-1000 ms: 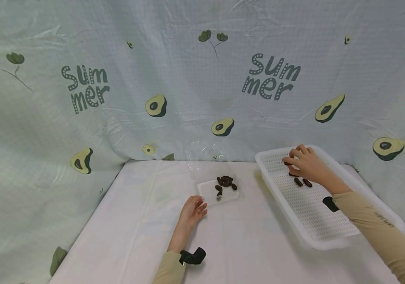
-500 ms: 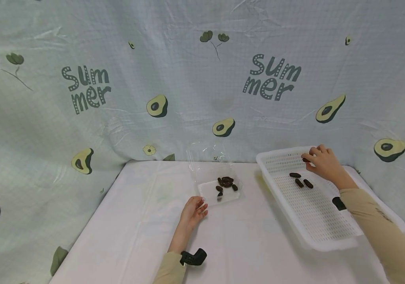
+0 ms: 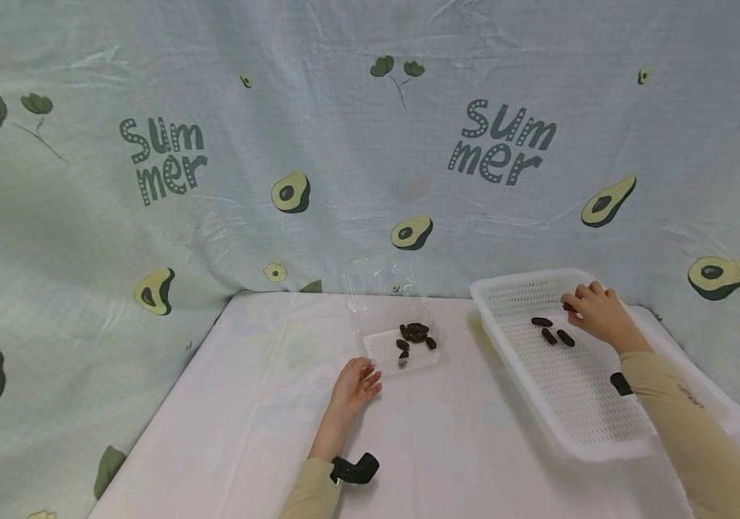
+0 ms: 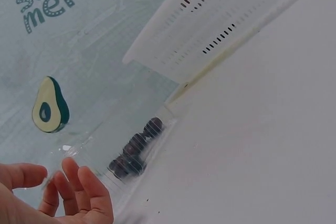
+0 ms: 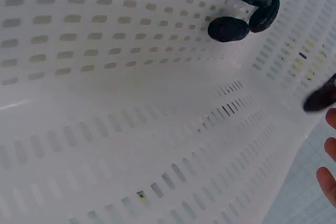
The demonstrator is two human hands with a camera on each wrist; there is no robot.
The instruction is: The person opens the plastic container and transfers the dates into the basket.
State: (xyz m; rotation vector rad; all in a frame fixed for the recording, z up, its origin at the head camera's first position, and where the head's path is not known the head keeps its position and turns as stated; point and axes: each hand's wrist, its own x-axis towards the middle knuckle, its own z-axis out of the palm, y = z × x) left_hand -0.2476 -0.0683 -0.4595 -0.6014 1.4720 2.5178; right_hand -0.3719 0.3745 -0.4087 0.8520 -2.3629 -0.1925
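Note:
My right hand [image 3: 603,317] pinches a dark brown date [image 3: 568,307] above the far right part of a white perforated basket [image 3: 532,389]. In the right wrist view that date [image 5: 321,96] is slightly blurred at the fingertips. Three more dates [image 3: 542,321] lie on the basket floor, close together. With thumb and fingers, my left hand [image 3: 351,386] holds the front left corner of a clear plastic box [image 3: 379,353], whose lid stands raised behind it. Inside the box sit several dates [image 3: 416,331], mostly toward the right. The left wrist view shows its thumb and fingers at the clear rim.
A white-covered table [image 3: 266,404] bears both containers. Behind it hangs a pale curtain [image 3: 331,130] printed with avocados and lettering. The basket's raised wall [image 4: 173,30] stands a short way right of the box.
My right hand took a date from the group in the basket, moved right with it, then dropped slightly lower. The left hand has stayed at the box corner.

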